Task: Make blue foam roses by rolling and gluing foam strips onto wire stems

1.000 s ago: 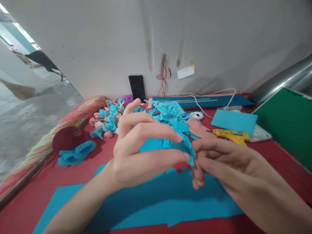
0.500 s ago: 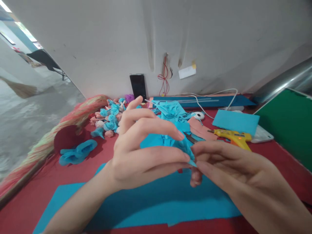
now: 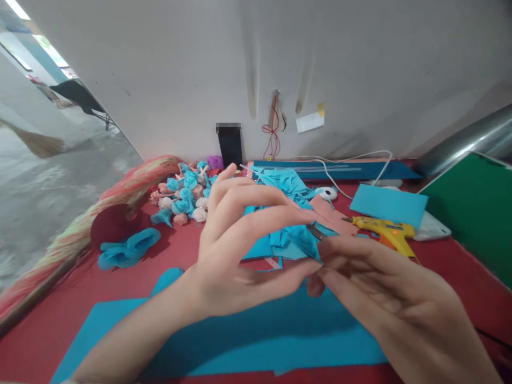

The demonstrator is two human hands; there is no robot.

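Held above blue sheet (image 3: 248, 330) on tabletop (image 3: 60, 314): blue felt piece (image 3: 301, 241), pinched from both sides. Left hand (image 3: 240, 250) grip closed on near edge, right hand (image 3: 384, 288) grip clamped opposite, apparently so folds are held gathered. Glue gun (image 3: 386, 229) laid within reach.

Red table (image 3: 44, 336); blue sheet (image 3: 260, 333); glue gun (image 3: 386, 229)

Stained white wall (image 3: 360, 64) behind a red table (image 3: 40, 341), grey floor (image 3: 36, 181) to the left.
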